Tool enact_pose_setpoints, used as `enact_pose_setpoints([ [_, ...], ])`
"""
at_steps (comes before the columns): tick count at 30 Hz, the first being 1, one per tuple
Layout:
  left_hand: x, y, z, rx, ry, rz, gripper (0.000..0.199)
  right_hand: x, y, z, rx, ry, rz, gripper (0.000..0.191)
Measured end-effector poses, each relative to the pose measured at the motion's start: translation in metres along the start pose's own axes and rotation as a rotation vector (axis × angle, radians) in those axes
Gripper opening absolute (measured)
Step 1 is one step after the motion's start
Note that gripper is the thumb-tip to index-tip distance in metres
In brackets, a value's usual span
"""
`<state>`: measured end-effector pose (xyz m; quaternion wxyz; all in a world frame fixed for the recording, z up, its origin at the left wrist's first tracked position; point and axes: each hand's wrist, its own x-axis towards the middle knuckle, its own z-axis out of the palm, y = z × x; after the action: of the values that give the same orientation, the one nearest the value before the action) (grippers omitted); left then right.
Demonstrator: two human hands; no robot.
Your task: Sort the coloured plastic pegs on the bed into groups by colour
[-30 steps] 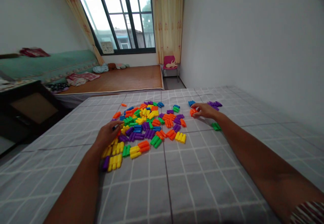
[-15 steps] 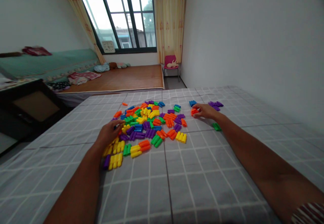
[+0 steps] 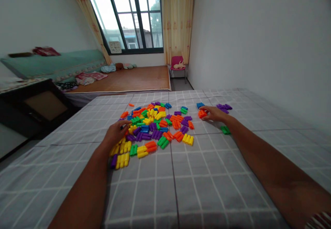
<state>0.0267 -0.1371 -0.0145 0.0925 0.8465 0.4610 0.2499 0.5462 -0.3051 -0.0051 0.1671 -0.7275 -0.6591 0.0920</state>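
Note:
Several plastic pieces in orange, yellow, green, purple and blue form a loose pile [image 3: 152, 121] on the checked cloth. My right hand [image 3: 212, 113] is closed on an orange piece [image 3: 202, 113] right of the pile. Just behind it lies a blue piece [image 3: 200, 105]; purple pieces [image 3: 224, 108] lie to its right and a green piece [image 3: 225, 130] is nearer, beside my forearm. At the pile's left edge rests my left hand [image 3: 117, 131], fingers bent over the pieces; a small dark thing shows at its fingers, and whether it grips anything is unclear.
The grey checked cloth [image 3: 207, 173] covers the surface in front of me. Behind it stand a low bed [image 3: 134, 79] with a brown mat, a pink chair [image 3: 177, 62] and a window. A dark cabinet [image 3: 43, 101] is at the left, a white wall at the right.
The whole view has shifted slightly, with the scene a little further right in the picture. Both hands stay at nearly the same places over the cloth.

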Motion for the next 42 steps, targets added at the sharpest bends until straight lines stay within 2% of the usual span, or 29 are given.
enact_pose_setpoints([
  [3, 0.0, 0.003, -0.002, 0.012, 0.007, 0.003, 0.039, -0.003, -0.013, -0.013, -0.046, 0.073, -0.015, 0.051],
  [6, 0.001, 0.007, -0.004, 0.013, 0.022, 0.006, 0.037, -0.003, -0.051, -0.015, -0.067, 0.104, -0.13, 0.03],
  [9, 0.0, 0.011, -0.005, -0.018, 0.031, 0.005, 0.036, -0.001, -0.104, 0.006, -0.062, -0.028, -0.311, 0.025],
  [12, -0.002, 0.014, -0.005, -0.042, 0.035, 0.01, 0.035, 0.003, -0.147, 0.033, -0.196, -0.081, -0.4, 0.034],
  [14, -0.003, 0.015, -0.004, -0.046, 0.029, 0.023, 0.034, 0.006, -0.164, 0.043, -0.281, -0.083, -0.399, 0.033],
  [16, -0.004, 0.015, -0.003, -0.043, 0.019, 0.036, 0.033, 0.009, -0.169, 0.045, -0.29, -0.092, -0.388, 0.023],
  [18, -0.003, 0.014, -0.003, -0.034, 0.015, 0.046, 0.033, 0.012, -0.163, 0.037, -0.207, -0.096, -0.355, 0.022],
  [20, -0.002, 0.013, -0.002, -0.02, 0.012, 0.053, 0.033, 0.013, -0.145, 0.02, -0.075, -0.072, -0.28, 0.029],
  [23, 0.0, 0.012, -0.002, -0.002, 0.012, 0.059, 0.034, 0.01, -0.097, -0.013, 0.1, 0.004, -0.124, 0.035],
  [26, 0.001, 0.008, -0.002, -0.001, 0.01, 0.035, 0.036, -0.001, -0.039, -0.039, 0.157, 0.054, 0.02, 0.033],
  [28, 0.002, 0.004, -0.002, -0.001, 0.007, -0.01, 0.037, -0.009, -0.005, -0.044, 0.145, 0.019, 0.099, 0.033],
  [30, 0.002, -0.002, -0.001, -0.004, 0.006, -0.058, 0.039, -0.015, 0.017, -0.039, 0.161, -0.07, 0.155, 0.034],
  [34, 0.003, -0.013, 0.001, -0.023, 0.008, -0.102, 0.045, -0.017, 0.03, -0.02, 0.242, -0.206, 0.153, 0.036],
  [39, 0.002, -0.012, -0.002, 0.004, 0.002, -0.131, 0.046, -0.013, 0.036, -0.015, 0.261, -0.141, 0.262, 0.052],
  [42, 0.002, -0.008, -0.004, 0.014, 0.015, -0.127, 0.044, -0.015, 0.041, -0.016, 0.232, -0.102, 0.207, 0.061],
])
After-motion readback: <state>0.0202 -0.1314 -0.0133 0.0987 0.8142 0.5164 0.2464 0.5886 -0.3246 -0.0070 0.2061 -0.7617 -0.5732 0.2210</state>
